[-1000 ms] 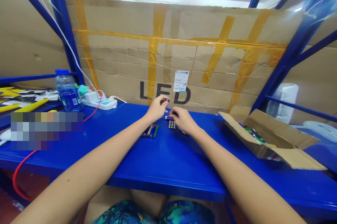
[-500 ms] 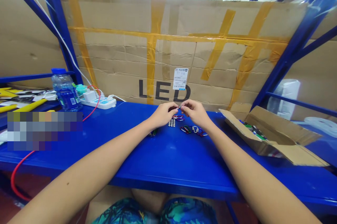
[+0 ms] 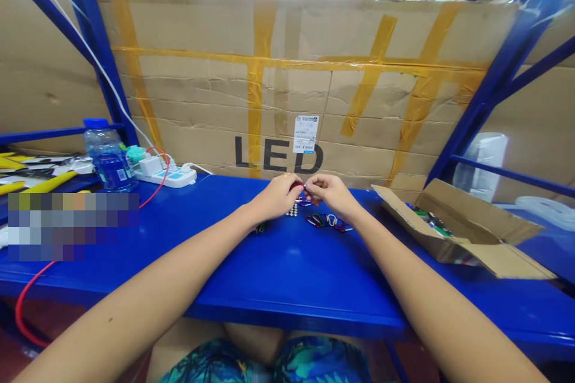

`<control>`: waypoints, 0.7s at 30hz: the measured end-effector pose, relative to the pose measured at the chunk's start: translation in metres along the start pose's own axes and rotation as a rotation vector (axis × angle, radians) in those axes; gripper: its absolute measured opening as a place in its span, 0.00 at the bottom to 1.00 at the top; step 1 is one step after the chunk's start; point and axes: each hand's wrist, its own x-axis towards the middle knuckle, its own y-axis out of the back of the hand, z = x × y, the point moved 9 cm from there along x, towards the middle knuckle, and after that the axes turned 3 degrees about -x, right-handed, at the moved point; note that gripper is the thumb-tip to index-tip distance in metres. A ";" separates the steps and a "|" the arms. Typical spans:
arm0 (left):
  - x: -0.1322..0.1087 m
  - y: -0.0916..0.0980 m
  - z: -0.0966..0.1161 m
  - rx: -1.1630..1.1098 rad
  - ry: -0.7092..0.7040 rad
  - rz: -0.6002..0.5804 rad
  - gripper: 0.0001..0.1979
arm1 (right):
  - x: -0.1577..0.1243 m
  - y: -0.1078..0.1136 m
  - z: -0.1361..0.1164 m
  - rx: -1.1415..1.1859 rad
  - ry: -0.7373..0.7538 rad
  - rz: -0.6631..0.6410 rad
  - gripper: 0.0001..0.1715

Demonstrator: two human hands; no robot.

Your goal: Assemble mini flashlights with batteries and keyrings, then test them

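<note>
Two bare hands meet in the head view near the back edge of the table (image 3: 291, 275), about midway along it. The left hand (image 3: 283, 194) and the right hand (image 3: 330, 191) pinch between their fingertips one small item (image 3: 305, 186), which is too small and too covered by fingers to make out fully. Just on the near side of the fingers, small silvery round pieces (image 3: 291, 210) stand in a tight grid, with red and purple clips (image 3: 304, 201) just behind them. A row of coloured carabiners (image 3: 330, 220) lies nearer the front edge, left of the right wrist; a few green and dark pieces (image 3: 260, 228) show partly beneath the left forearm. Toward the table's right edge sits an open cardboard box (image 3: 467, 251) holding more small coloured pieces (image 3: 429, 219). By the back left corner are a white power strip (image 3: 175, 178) and a blue-capped bottle (image 3: 110, 158).
</note>
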 end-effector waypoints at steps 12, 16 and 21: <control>-0.005 0.001 0.007 0.046 -0.090 0.037 0.05 | -0.005 -0.014 0.014 0.192 -0.178 -0.048 0.19; -0.004 0.002 0.014 0.045 -0.115 0.052 0.04 | -0.007 -0.014 0.011 0.264 -0.217 -0.074 0.16; 0.001 -0.002 0.012 0.094 -0.099 0.005 0.13 | -0.005 -0.009 0.013 0.248 -0.202 -0.054 0.16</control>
